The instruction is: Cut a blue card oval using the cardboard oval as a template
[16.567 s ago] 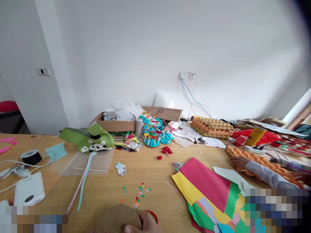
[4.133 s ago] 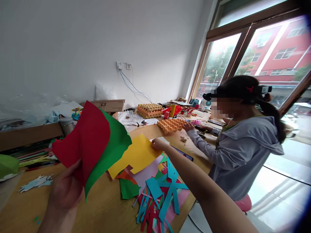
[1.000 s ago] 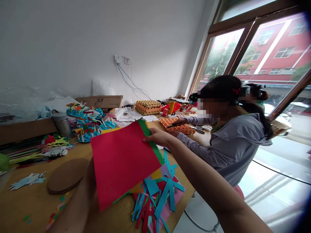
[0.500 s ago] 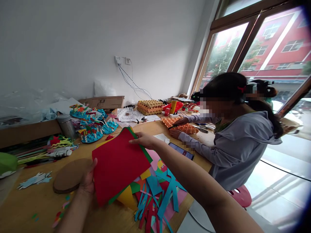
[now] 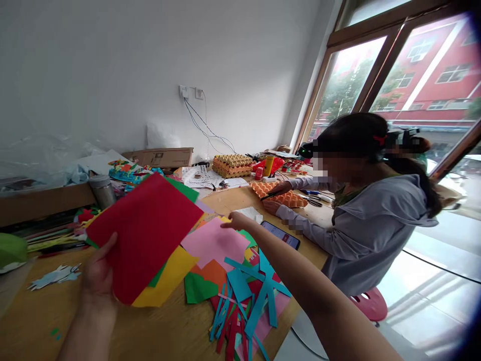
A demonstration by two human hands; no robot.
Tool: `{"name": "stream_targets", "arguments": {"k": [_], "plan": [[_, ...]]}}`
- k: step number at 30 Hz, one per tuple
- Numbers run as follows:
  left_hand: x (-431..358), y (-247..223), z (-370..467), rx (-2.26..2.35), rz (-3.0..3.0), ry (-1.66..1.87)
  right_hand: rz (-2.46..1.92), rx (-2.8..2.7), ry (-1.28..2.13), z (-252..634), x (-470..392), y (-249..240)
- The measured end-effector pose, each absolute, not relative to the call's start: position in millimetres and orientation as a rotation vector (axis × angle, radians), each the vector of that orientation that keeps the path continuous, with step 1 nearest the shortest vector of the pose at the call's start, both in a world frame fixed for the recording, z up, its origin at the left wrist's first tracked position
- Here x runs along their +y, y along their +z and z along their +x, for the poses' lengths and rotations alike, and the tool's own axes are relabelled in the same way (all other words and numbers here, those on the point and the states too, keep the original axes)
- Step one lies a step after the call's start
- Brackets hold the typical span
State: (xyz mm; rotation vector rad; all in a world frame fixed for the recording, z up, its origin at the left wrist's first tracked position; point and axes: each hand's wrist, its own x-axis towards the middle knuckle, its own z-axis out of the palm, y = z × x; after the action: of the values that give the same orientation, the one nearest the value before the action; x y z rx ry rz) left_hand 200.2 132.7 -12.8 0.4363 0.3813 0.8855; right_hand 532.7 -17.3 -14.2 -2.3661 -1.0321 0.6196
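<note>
My left hand [image 5: 99,276] grips a fanned stack of coloured paper by its lower left edge. A red sheet [image 5: 150,235] lies on top, with green paper [image 5: 182,189] and yellow paper [image 5: 169,276] showing beneath it. My right hand [image 5: 238,221] is at the upper edge of a pink sheet of paper [image 5: 214,243], its fingers closed together on that edge. Around the pink sheet lie a green scrap [image 5: 201,288], an orange piece [image 5: 215,272] and several blue paper strips [image 5: 266,286]. Red strips [image 5: 231,331] lie at the table's near edge.
A co-worker [image 5: 376,215] sits to the right, both hands at an orange egg tray [image 5: 289,199]. A phone [image 5: 280,234] and white tissue [image 5: 250,214] lie between us. More egg trays [image 5: 232,165] are stacked behind. A metal flask [image 5: 101,190] stands at left, near pale blue cutouts [image 5: 56,277].
My left hand has carried the paper stack left and tilted it, covering the brown cardboard discs. My right hand has left the stack and moved to the pink sheet, which is now more exposed.
</note>
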Motion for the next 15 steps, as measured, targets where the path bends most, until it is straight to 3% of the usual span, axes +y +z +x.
{"name": "stream_targets", "arguments": {"k": [6,15], "plan": [[129.7,4.4,192.5,0.393,0.306,1.043,-2.726,-1.009,0.456,531.7,-12.3,-55.6],[136.3,-12.9,196.7,0.285,0.249,0.947,-2.709,-1.203,0.297,530.5,-10.3,-40.5]]}}
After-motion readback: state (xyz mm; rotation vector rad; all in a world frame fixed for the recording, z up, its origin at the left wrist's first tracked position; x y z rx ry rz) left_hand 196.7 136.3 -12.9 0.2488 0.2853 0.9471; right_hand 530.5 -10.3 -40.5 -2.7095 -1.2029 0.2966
